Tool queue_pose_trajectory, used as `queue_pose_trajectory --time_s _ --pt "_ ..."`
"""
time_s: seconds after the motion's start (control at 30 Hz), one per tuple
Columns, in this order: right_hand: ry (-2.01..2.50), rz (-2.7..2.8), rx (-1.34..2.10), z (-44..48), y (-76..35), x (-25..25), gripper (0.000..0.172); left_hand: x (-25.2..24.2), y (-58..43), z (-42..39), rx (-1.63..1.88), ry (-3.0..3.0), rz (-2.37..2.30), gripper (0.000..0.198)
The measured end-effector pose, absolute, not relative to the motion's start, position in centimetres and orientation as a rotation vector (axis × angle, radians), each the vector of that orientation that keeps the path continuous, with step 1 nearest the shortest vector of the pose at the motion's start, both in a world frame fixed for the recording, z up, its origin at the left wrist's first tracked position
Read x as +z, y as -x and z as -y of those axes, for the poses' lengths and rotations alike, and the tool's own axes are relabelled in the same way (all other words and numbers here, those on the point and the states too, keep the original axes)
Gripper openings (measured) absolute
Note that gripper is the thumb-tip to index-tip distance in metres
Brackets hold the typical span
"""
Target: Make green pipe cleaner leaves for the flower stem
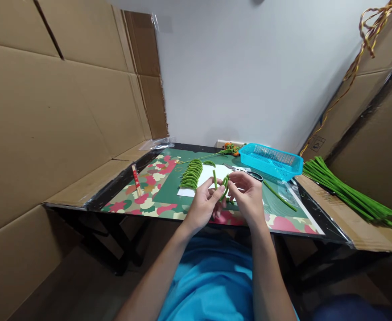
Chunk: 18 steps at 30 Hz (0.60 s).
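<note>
Between both hands, over the front of the table, is a green pipe cleaner [225, 182] bent into a loop. My left hand [206, 198] pinches it between thumb and fingers, and one straight green end sticks up beside the fingers. On the other side, my right hand [246, 192] is closed on the loop with its fingertips. Under the hands lies a white sheet of paper [186, 192]. At its left sits a row of several curved green pipe-cleaner pieces [191, 174], with one more curved piece [209, 163] behind. Scissors [254, 175] lie behind my right hand.
A blue plastic basket [271, 161] stands at the back right, beside an orange and green pipe-cleaner flower [231, 148]. One loose green stem [279, 196] lies on the right. A bundle of green stems [348, 189] rests on cardboard farther right. Red-wrapped chopsticks [136, 180] lie left.
</note>
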State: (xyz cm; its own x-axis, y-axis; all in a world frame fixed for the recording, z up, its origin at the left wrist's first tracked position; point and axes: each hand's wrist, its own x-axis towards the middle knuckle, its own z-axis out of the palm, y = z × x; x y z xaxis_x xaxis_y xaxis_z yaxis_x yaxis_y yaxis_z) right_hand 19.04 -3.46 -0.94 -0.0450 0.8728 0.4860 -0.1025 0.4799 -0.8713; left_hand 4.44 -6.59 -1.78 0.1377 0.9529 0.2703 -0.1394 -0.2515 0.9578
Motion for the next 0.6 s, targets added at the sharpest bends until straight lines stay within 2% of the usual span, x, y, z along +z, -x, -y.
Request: queue_pose_trajectory --time_s 0.13,0.6 --pt "0.765 1.48 0.911 3.48 -19.22 -1.06 0.014 -1.72 -4.33 6.9 1.335 -1.381 -0.873 0.04" --pt "0.75 1.498 0.926 3.88 -19.48 -1.03 0.016 -1.66 -4.65 7.09 1.334 -1.361 -0.935 0.042"
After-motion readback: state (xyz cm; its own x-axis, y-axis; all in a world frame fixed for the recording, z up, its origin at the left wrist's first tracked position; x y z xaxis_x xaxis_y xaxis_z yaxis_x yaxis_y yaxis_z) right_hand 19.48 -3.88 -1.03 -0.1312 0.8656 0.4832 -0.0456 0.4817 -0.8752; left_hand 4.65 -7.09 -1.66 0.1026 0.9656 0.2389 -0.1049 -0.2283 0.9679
